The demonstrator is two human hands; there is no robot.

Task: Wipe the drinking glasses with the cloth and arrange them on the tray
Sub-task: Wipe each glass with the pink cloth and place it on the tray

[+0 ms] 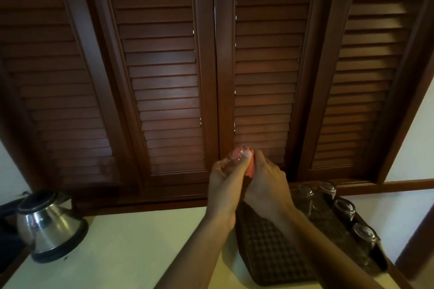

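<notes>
Head view: two hands are up in front of brown shutter doors, working on one glass.
Glass in hand (pixel 231 159): it is see-through and held up in the air, above the far end of the tray. It lies tipped on its side, so the cloth can get at it.
Cloth (pixel 249 168): it is orange-pink. It sits bunched against the glass, and some of it looks pushed inside. That is a good way to rub the inside dry, I think.
Left hand (pixel 223 185): its fingers are curled round the glass and its thumb lies across the top. It holds the glass steady so it does not slip.
Right hand (pixel 266 180): its fingers are closed on the cloth, pressing it to the glass. This hand does the rubbing.
Tray (pixel 270 248): it is dark with a bumpy mat on it. It lies on the counter just under the arms, close by, so a wiped glass has a short way to go.
Glasses on the tray (pixel 344 206): four or so stand along its far and right side, and there is bare mat nearer the person for more.
Counter (pixel 131 253): pale and flat.
Kettle (pixel 48 223): shiny metal with a black lid, well apart from the tray, at the left.
Step now: wiping, I think; this glass is not yet on the tray.
</notes>
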